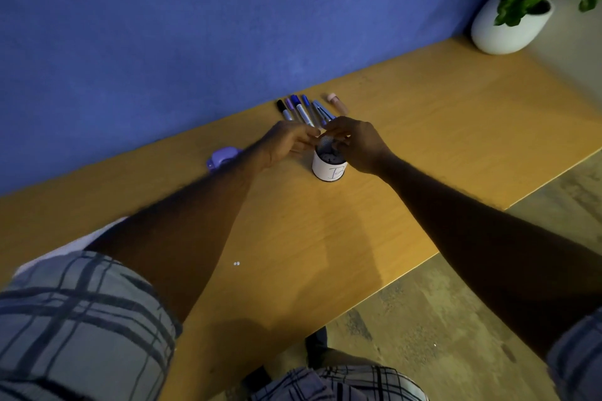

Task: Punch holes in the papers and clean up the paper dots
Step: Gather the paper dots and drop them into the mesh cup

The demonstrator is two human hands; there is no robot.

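Note:
A small dark mesh cup [328, 169] with a white label stands on the wooden desk [325, 238]. Both hands hover over its mouth. My left hand [286, 142] reaches in from the left with its fingers stretched toward the rim. My right hand [360, 143] comes from the right, fingers curled down over the cup and meeting the left fingertips; whether it pinches anything is hidden. Two white paper dots [236, 263] lie on the desk nearer me. A purple hole punch [221, 157] sits left of the cup. White paper [97, 233] shows under my left forearm.
Several marker pens [301, 111] lie in a row behind the cup by the blue wall, with a pink cylinder [335, 100] beside them. A white pot with a green plant [508, 26] stands at the far right. The desk's front edge runs diagonally on the right.

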